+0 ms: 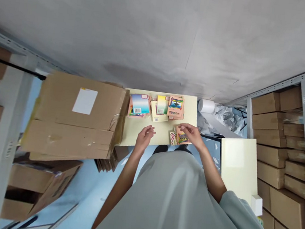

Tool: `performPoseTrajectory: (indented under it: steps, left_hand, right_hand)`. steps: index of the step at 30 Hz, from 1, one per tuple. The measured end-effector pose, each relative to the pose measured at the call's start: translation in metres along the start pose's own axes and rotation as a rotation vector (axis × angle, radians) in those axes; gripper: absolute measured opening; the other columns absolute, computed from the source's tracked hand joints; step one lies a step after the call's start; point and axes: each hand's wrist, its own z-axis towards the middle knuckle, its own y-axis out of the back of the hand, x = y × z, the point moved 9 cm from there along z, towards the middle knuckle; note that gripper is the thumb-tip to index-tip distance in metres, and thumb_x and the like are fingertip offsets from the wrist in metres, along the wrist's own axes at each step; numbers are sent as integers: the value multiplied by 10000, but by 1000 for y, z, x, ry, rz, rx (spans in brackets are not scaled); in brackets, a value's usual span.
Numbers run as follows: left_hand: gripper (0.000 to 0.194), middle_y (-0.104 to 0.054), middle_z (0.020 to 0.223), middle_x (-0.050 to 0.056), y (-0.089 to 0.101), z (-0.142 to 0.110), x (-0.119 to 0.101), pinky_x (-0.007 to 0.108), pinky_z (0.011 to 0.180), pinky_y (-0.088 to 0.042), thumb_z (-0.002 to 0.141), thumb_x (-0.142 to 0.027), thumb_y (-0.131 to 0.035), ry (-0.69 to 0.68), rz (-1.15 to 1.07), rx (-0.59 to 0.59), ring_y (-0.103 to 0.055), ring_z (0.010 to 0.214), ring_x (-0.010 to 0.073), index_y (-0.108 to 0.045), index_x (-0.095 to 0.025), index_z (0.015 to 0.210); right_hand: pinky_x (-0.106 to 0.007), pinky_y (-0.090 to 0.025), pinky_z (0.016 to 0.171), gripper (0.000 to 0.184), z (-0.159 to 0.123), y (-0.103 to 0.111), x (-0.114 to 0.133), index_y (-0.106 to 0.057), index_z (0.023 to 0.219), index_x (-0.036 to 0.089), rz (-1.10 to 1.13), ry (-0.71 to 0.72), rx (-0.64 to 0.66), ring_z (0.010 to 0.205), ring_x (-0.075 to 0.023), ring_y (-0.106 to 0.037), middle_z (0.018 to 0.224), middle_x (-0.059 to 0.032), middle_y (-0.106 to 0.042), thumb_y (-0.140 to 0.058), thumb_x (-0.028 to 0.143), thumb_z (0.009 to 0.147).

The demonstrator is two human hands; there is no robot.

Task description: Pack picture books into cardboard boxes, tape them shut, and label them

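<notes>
Head view: we record two bare hands over the cream bench, with flat printed pieces in two groups. Left hand: fingers half curled and apart, nothing seen between them, well clear of the prints. Right hand: palm down, fingers reaching over the pink-bordered booklet at the near edge; we cannot tell whether the fingertips touch it or have closed on anything. Just beside that booklet, on its left, lies a small patterned card. Along the far side we note a blue barcoded booklet, a yellow barcoded booklet partly over a cream card, and a pink-bordered pile, its edges out of line. A large carton borders the bench on the left; a white roll is at the right. Our reading: the step in hand is handling or placing at the near pair. Lifting from there would call for a fingertip pinch at a booklet edge, the left hand steadying the patterned card, since so thin a piece could slide off the near edge.
</notes>
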Motion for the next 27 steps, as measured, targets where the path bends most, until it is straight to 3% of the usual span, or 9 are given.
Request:
performPoseTrajectory:
  steps: [3,7,12,17,21,27]
  left_hand:
    - [488,-774,1181,145,6,33,19,389,869,-641,803,-449,-865,140,-14,-89,-800,926,229,-655,-209,1172]
    - [363,-726,850,59,-7,70,24,358,790,-635,804,-400,-862,186,-8,-95,-760,798,199,-634,-202,1005]
    - [292,-673,687,18,-16,88,21,360,752,-635,790,-395,-842,205,-2,-100,-691,666,162,-648,-184,846]
    - [321,-726,710,36,-4,80,5,360,717,-630,699,-405,-892,168,16,-84,-641,587,136,-718,-160,811]
    - [378,-773,773,58,9,61,-18,357,701,-623,655,-452,-914,98,31,-46,-696,633,178,-789,-162,863]
    - [439,-824,886,83,19,-1,-69,396,767,-635,818,-600,-819,-181,215,-12,-771,772,264,-839,-199,995]
  right_hand:
    - [-449,-622,1040,519,2,-23,-2,-831,1118,232,36,-23,-5,1074,-276,-804,1147,-100,-856,-779,688,876]
    - [-432,-636,999,511,3,-48,-8,-840,1103,225,67,-51,-35,1007,-263,-811,1107,-102,-861,-806,670,853]
    - [-404,-638,929,497,4,-69,-9,-841,1095,212,54,-73,-30,952,-248,-806,1090,-110,-861,-806,641,847]
    - [-390,-628,916,447,13,-79,-3,-844,1044,215,23,-60,-42,913,-227,-789,1055,-95,-861,-788,621,865]
    - [-375,-620,910,420,22,-85,2,-838,1007,217,-34,-42,-49,908,-223,-780,1011,-71,-856,-785,612,874]
    - [-384,-618,921,473,21,-100,20,-831,994,203,-70,17,-10,963,-259,-786,983,-82,-841,-747,660,903]
